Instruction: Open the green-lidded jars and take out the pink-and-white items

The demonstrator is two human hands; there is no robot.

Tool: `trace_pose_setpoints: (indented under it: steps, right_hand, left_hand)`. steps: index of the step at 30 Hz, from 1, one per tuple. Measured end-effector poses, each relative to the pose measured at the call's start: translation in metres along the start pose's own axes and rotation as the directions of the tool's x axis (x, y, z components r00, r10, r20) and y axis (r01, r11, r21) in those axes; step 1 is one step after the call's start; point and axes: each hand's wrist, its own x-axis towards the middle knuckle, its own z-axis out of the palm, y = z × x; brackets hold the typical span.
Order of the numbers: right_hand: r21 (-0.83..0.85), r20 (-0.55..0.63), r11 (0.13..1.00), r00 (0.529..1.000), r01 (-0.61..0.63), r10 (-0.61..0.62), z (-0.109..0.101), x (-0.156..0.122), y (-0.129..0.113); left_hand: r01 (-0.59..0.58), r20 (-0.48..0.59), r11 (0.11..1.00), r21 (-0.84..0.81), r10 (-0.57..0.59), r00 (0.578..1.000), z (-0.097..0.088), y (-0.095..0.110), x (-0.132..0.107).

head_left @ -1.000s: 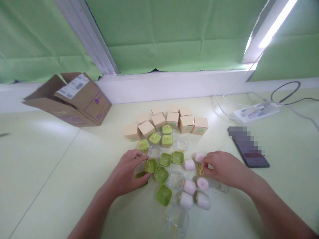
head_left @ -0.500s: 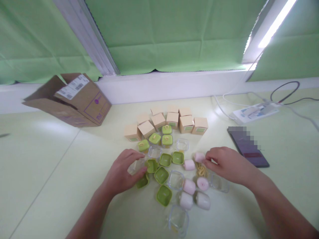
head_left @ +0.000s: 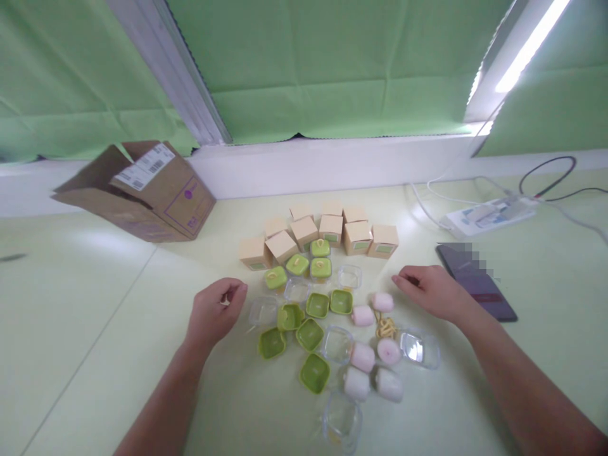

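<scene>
My left hand [head_left: 216,311] is closed just above the table, its thumb pressed to the curled index finger with nothing visible inside. Beside its fingertips lies a clear square container [head_left: 264,310]. Several green square lids [head_left: 310,334] lie hollow side up to the right of it. My right hand [head_left: 431,291] is closed in a pinch, with no object showing. It is nearest to a short pink cylinder [head_left: 382,302], apart from it. Close by are a bundle of yellow cord [head_left: 386,327], more pink cylinders, white cylinders [head_left: 356,384] and a clear container [head_left: 420,348].
Several small tan boxes [head_left: 358,237] stand in a group at the back. In front of them are several clear containers with green lids [head_left: 321,267] on. A large cardboard box [head_left: 156,196] is back left. A phone [head_left: 479,285] and power strip [head_left: 491,215] are at right.
My left hand has moved left, off the green lids and clear container, and its fingers have closed. My right hand has lifted away from the pink cylinder, up and slightly right.
</scene>
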Motion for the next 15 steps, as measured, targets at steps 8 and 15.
trace_pose_setpoints:
  steps: [8,15]
  right_hand:
    - [-0.126,0.038,0.992,0.999,-0.016,0.021,0.014,0.008,0.009]
    - [-0.186,0.047,0.982,0.998,-0.037,0.047,0.015,0.007,0.005]
  left_hand:
    - [-0.02,0.215,0.997,0.07,0.004,0.977,0.011,-0.017,0.009]
    - [-0.012,0.236,0.994,0.107,-0.014,0.972,0.014,-0.018,0.008]
